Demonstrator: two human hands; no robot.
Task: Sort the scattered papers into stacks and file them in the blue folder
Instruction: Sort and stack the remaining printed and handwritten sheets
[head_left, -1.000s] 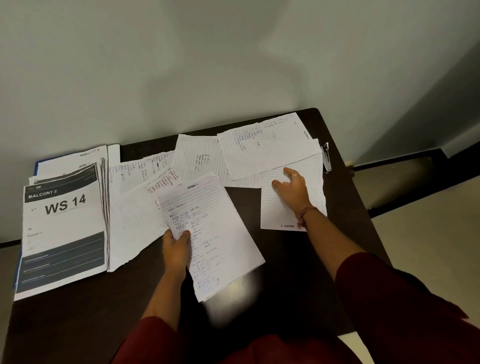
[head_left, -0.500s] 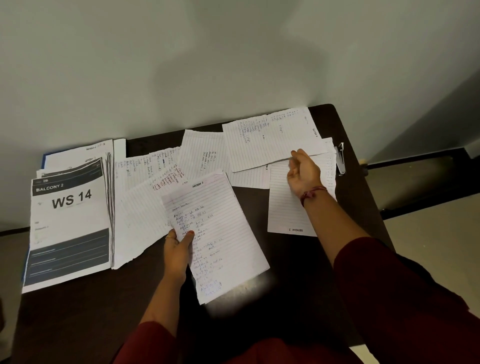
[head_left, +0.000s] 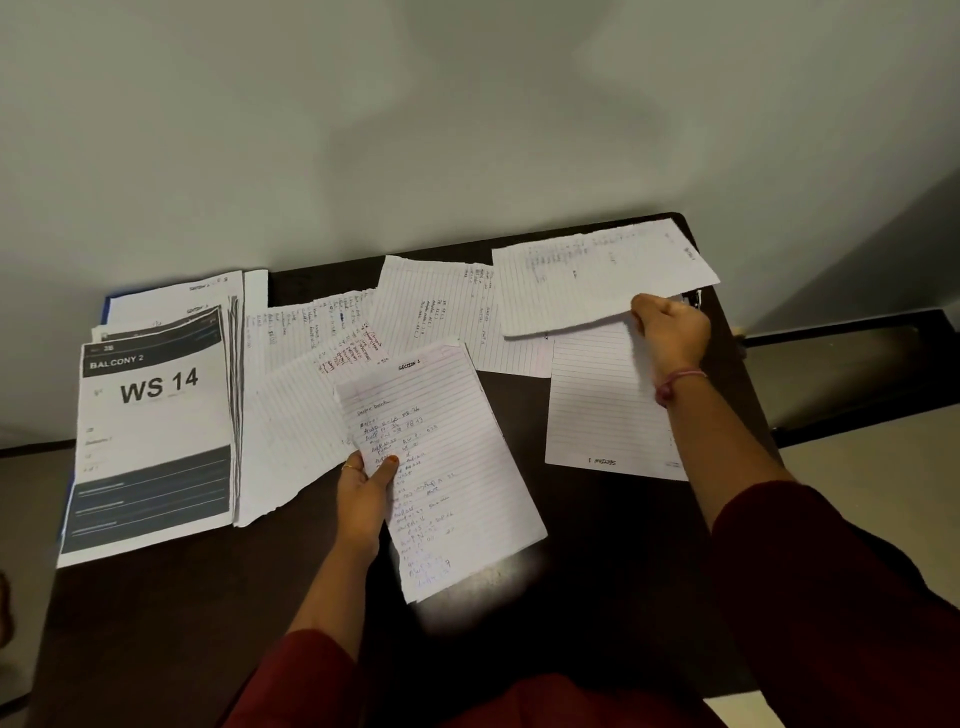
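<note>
A person in dark red sleeves is sitting at a dark surface (head_left: 597, 545) set against a pale wall, with lined papers lying scattered across its far half. The left hand (head_left: 363, 499) is gripping a handwritten sheet headed "SECTION 1" (head_left: 457, 467), thumb pressing on its face near the left edge, the page tilting above the surface toward the middle. The right hand (head_left: 670, 332), with a pink thread at the wrist, is pinching the near edge of another written sheet (head_left: 597, 280) at the far right corner and holding it raised over the papers below. Directly beneath that hand a mostly blank lined sheet (head_left: 602, 410) is lying flat, its "SECTION 1" heading facing away from the person. Two more written sheets (head_left: 441, 312) are overlapping between the hands at the back, and a further blank lined page (head_left: 291, 441) is lying to the left of the held sheet. At the far left a stack of printed pages (head_left: 156, 447) is resting, its top page reading "BALCONY 2" and "WS 14". A strip of the blue folder (head_left: 106, 306) is showing under that stack at its back left corner. A small metal object, too dark to identify, is peeking out behind the right hand.
</note>
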